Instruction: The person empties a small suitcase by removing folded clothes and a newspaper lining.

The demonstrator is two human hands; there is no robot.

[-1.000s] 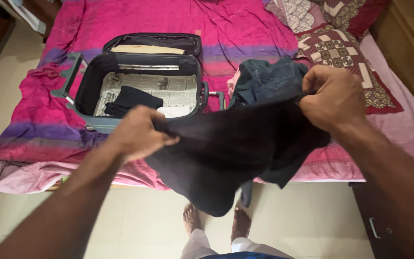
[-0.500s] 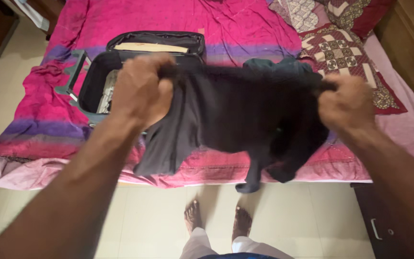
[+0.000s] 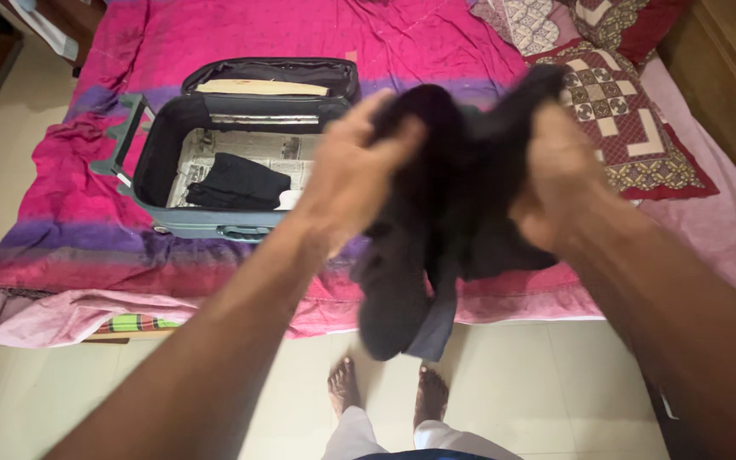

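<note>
Dark garment [image 3: 445, 221] bunched mid-air over the bed's [image 3: 87, 247] near edge, left hand [image 3: 355, 175] and right hand [image 3: 560, 175] close together, both gripping its top. Open grey suitcase [image 3: 215, 223] left, holding black folded clothes [image 3: 236, 181]. Floor [image 3: 70, 400] below.

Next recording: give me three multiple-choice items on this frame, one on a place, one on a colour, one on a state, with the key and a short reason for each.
1. Where does the suitcase lie?
A. On the bed
B. On the floor
C. On a chair

2. What colour is the bedspread under it?
A. Green
B. Mostly pink
C. White

3. How is the dark garment held?
A. Folded flat inside the case
B. Hung on a hook
C. Gripped by both hands in the air

Key:
1 A, the open case rests on the bedspread.
2 B, pink cloth with a purple band surrounds the case.
3 C, the left hand and the right hand both clutch it, its lower end hanging over the floor.
</note>
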